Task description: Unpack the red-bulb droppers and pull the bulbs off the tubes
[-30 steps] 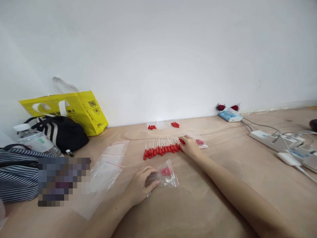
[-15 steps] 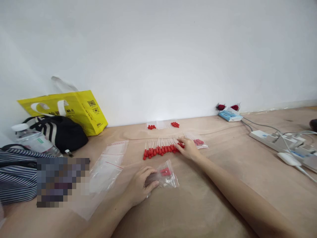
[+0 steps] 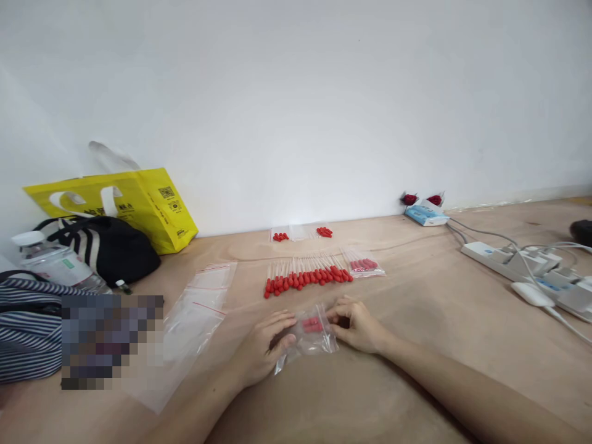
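My left hand [image 3: 263, 348] grips the left side of a small clear zip bag [image 3: 311, 336] with red pieces inside, lying on the wooden table [image 3: 416, 320]. At the bag's right edge my right hand [image 3: 358, 324] pinches it with curled fingers. Just beyond the bag lies a row of red-capped droppers [image 3: 305, 277] with clear stems pointing to the wall. A filled small bag [image 3: 364, 265] lies to the right of the row. Two more small bags with red pieces [image 3: 300, 233] lie by the wall.
Empty clear zip bags [image 3: 198, 314] lie to the left. Further left are a yellow tote [image 3: 139, 203], a black bag [image 3: 111, 246], a water bottle [image 3: 50, 262] and a striped bag [image 3: 28, 327]. At right stand a power strip with cables [image 3: 522, 265] and a blue pack [image 3: 425, 214].
My right hand has left the right end of the dropper row and come back to the small bag, now pinching its right edge. The left hand stays on the bag.
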Action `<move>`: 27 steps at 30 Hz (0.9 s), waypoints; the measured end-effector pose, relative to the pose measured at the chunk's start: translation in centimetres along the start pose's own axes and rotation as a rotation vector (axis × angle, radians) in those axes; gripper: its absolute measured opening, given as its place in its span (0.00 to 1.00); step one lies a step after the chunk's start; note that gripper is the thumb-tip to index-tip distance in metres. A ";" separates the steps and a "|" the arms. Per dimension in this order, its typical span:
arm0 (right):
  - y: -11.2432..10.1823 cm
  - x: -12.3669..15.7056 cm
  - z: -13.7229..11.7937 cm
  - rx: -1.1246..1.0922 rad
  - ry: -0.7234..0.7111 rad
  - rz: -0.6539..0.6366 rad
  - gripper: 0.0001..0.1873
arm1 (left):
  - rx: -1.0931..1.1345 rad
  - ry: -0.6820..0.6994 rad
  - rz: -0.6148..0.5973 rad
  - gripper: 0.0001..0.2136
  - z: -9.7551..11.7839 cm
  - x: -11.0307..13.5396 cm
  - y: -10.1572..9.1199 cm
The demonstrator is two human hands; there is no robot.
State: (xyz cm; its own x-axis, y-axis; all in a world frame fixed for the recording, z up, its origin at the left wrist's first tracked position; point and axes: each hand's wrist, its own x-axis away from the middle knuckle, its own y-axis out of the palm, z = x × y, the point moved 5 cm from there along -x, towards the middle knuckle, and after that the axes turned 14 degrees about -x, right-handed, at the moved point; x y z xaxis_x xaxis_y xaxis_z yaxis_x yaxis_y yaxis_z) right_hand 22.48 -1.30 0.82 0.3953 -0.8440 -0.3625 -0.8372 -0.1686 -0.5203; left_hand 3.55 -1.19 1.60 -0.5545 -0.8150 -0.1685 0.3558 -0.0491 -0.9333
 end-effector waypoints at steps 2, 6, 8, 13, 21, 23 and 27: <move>0.3 -0.5 0.2 0.006 0.005 -0.019 0.07 | -0.019 0.026 -0.019 0.16 0.2 0.0 0.0; 0.8 -1.0 0.4 0.042 0.009 -0.058 0.16 | -0.047 0.080 -0.083 0.20 0.5 0.1 0.2; 1.2 -1.1 0.5 0.080 0.029 -0.092 0.15 | -0.070 0.078 -0.124 0.22 0.5 0.1 0.3; 1.5 -1.2 0.4 0.072 0.082 -0.112 0.10 | -0.099 0.069 -0.201 0.24 0.7 0.1 0.2; -0.2 -0.5 0.1 0.003 0.091 -0.093 0.08 | -0.114 0.081 -0.238 0.25 0.9 0.3 0.0; -0.6 -0.3 0.3 -0.048 0.128 -0.104 0.07 | -0.116 0.084 -0.234 0.25 0.8 0.3 0.1; -0.6 0.0 0.5 -0.085 0.108 -0.139 0.09 | -0.109 0.091 -0.215 0.25 0.8 0.3 0.1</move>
State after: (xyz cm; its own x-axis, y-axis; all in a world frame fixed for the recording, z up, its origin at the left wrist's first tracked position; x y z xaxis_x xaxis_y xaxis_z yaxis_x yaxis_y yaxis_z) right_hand 23.13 -0.95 0.76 0.4703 -0.8586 -0.2041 -0.8079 -0.3258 -0.4910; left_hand 4.02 -1.86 1.74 -0.6760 -0.7367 0.0143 0.1414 -0.1488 -0.9787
